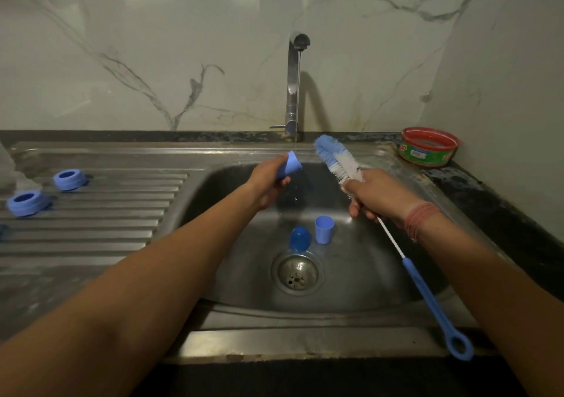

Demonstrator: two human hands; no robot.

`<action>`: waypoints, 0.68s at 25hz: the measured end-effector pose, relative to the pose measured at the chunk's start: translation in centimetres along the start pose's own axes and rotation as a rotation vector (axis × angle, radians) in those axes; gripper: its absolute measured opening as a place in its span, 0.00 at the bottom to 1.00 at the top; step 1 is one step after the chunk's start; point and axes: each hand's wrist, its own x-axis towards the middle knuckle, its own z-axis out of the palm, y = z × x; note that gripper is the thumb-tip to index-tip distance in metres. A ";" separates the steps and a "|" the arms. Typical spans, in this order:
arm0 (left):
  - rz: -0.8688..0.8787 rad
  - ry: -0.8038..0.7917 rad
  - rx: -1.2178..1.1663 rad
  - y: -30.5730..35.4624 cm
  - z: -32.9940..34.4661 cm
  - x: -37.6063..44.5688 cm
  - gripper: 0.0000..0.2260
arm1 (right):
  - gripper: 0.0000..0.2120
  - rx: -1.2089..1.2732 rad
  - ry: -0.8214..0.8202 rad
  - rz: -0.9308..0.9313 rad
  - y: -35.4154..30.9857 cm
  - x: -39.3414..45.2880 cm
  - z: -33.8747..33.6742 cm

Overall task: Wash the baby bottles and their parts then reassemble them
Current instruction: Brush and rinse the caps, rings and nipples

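Right hand (377, 196) grips the bottle brush (335, 160); left hand (268, 184) grips a blue cap (291, 164).

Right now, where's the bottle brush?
Head view, right of the tap stream: the right hand grips the bottle brush over the sink, bristles up beside the cap in the left hand.

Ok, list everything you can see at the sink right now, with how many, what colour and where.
bottle cap: 1, light blue, in the left hand under the water stream
bottle brush: 1, blue and white bristles, blue handle, in the right hand
caps in basin: 2, one light blue, one darker blue, near the drain
screw rings: 2, blue, on the ridged drainboard at left
tap: 1, chrome, running, behind the basin
sink: 1, stainless steel
tub: 1, red and green, on the counter at right
left hand: grips the cap
right hand: grips the brush, reddish thread on the wrist
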 end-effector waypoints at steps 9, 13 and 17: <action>0.065 0.214 -0.060 3.3 -2.2 -1.8 0.08 | 0.09 -0.192 -0.179 -0.101 -2.0 -2.2 -0.5; 0.082 0.277 -0.208 4.2 -3.6 -2.8 0.14 | 0.12 -0.204 -0.292 -0.150 -3.4 -3.6 1.1; 0.045 0.093 -0.182 3.7 -2.9 -4.3 0.20 | 0.09 -0.166 -0.279 -0.143 -4.1 -4.3 2.2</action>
